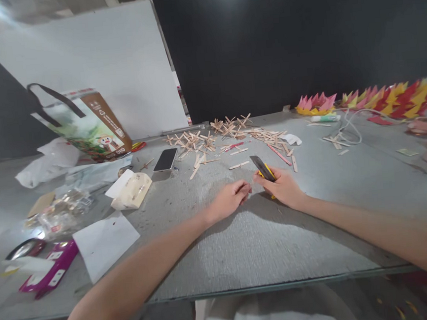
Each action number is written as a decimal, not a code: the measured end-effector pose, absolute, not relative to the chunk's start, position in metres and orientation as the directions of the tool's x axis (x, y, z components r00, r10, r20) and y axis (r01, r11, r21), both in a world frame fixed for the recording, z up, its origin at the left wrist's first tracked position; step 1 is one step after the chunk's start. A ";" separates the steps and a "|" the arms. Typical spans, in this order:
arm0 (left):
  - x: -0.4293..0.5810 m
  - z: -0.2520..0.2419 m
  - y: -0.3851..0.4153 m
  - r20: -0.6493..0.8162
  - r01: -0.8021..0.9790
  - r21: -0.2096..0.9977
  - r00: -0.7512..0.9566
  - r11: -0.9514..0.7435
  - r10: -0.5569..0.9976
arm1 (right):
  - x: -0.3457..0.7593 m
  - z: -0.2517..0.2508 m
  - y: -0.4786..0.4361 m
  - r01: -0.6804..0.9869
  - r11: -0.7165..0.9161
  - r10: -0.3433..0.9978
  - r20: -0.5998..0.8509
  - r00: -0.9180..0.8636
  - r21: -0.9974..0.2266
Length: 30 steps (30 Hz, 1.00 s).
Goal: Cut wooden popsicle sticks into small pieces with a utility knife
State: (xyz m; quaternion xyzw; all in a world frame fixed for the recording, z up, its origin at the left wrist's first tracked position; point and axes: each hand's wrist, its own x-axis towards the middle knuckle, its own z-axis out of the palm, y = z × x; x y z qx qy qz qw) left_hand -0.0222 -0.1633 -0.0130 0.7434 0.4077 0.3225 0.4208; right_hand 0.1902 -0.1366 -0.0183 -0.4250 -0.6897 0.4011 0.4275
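My right hand (281, 188) is wrapped round a yellow and black utility knife (264, 168), its dark end pointing up and to the left. Just left of it, my left hand (232, 198) rests on the grey table (244, 257) with its fingers curled; whether something small is between them is hidden. Beyond both hands lie loose wooden sticks (267, 136), a single stick (239, 165) and clusters of crossed sticks (231, 126). A red and white pen (234, 146) lies among the sticks.
A phone (165, 160), an open small box (132, 189), white paper (106, 244) and a purple object (51, 269) lie left. Behind them stands a printed bag (94, 123). Pink paper petals (316, 103), a white cable (351, 128) and a pink cup (425, 125) are right.
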 end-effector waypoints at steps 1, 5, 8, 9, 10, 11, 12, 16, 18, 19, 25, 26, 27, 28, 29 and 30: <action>-0.022 -0.014 -0.163 0.143 0.360 0.872 0.461 -0.332 0.876 | 0.190 -0.019 -0.136 0.242 0.311 0.932 0.246 -0.266 -0.919; -0.024 -0.019 -0.159 0.130 0.310 0.901 0.475 -0.304 0.870 | 0.190 -0.020 -0.136 0.232 0.306 0.930 0.238 -0.279 -0.923; -0.026 -0.020 -0.158 0.104 0.281 0.919 0.501 -0.275 0.859 | 0.189 -0.016 -0.137 0.243 0.312 0.928 0.239 -0.287 -0.919; -0.026 -0.019 -0.159 0.099 0.290 0.916 0.508 -0.277 0.856 | 0.188 -0.015 -0.137 0.251 0.313 0.929 0.241 -0.280 -0.916; -0.026 -0.017 -0.160 0.098 0.299 0.911 0.512 -0.284 0.854 | 0.188 -0.014 -0.137 0.260 0.314 0.932 0.245 -0.267 -0.913; -0.026 -0.015 -0.162 0.105 0.306 0.905 0.514 -0.296 0.851 | 0.188 -0.014 -0.137 0.268 0.314 0.935 0.248 -0.252 -0.911; -0.025 -0.013 -0.163 0.114 0.315 0.896 0.519 -0.313 0.847 | 0.188 -0.013 -0.136 0.275 0.313 0.938 0.252 -0.238 -0.909; -0.024 -0.010 -0.166 0.146 0.388 0.836 0.523 -0.387 0.839 | 0.188 -0.014 -0.134 0.288 0.311 0.942 0.252 -0.223 -0.906; -0.023 -0.012 -0.165 0.160 0.393 0.837 0.491 -0.382 0.856 | 0.187 -0.015 -0.135 0.263 0.307 0.937 0.243 -0.250 -0.915; -0.022 -0.013 -0.164 0.170 0.365 0.858 0.464 -0.362 0.869 | 0.187 -0.015 -0.136 0.224 0.292 0.934 0.227 -0.274 -0.930; -0.020 -0.019 -0.159 0.221 0.067 0.967 0.246 -0.244 0.944 | 0.190 -0.007 -0.151 0.123 0.248 0.890 0.176 -0.421 -0.961; -0.020 -0.019 -0.159 0.230 0.047 0.968 0.220 -0.246 0.948 | 0.191 -0.006 -0.154 0.178 0.295 0.880 0.194 -0.434 -0.939; -0.020 -0.019 -0.159 0.239 0.034 0.968 0.201 -0.250 0.950 | 0.192 -0.004 -0.156 0.238 0.344 0.869 0.211 -0.448 -0.908; -0.020 -0.019 -0.159 0.247 0.022 0.967 0.188 -0.256 0.951 | 0.193 -0.002 -0.159 0.296 0.389 0.858 0.227 -0.461 -0.872; -0.020 -0.019 -0.160 0.257 0.010 0.965 0.179 -0.263 0.950 | 0.194 -0.001 -0.161 0.348 0.428 0.850 0.240 -0.470 -0.834; -0.020 -0.019 -0.160 0.271 -0.001 0.962 0.172 -0.275 0.947 | 0.194 0.000 -0.162 0.391 0.457 0.844 0.250 -0.475 -0.798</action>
